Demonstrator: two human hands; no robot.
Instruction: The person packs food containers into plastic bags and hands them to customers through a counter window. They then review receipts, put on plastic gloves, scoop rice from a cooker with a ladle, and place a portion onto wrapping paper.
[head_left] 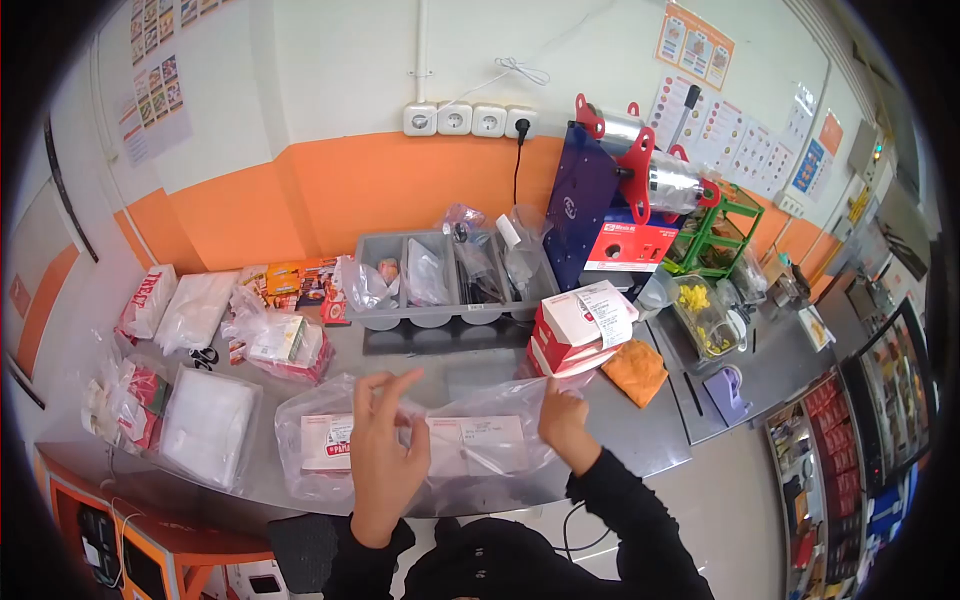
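In front of me on the steel table lies a clear plastic bag (400, 480) with white and red printed boxes in it. The left box (318, 440) is partly hidden behind my left hand (390, 450). The right box (490, 445) carries a paper label. My left hand is raised over the bag's middle, its fingers apart, holding nothing visible. At the bag's right end, my right hand (567, 422) is closed, with one digit pointing up. Stretched film runs to it, so it grips the bag's edge. Just behind stand stacked red and white boxes (565, 335) with a receipt on top.
A grey divided bin (400, 310) holds cutlery and packets. Beside it stands a blue sealing machine (590, 215). An orange cloth (636, 373) lies at right. Bagged boxes (290, 345) and a stack of white bags (208, 425) sit at left. The table's front edge (600, 490) is near me.
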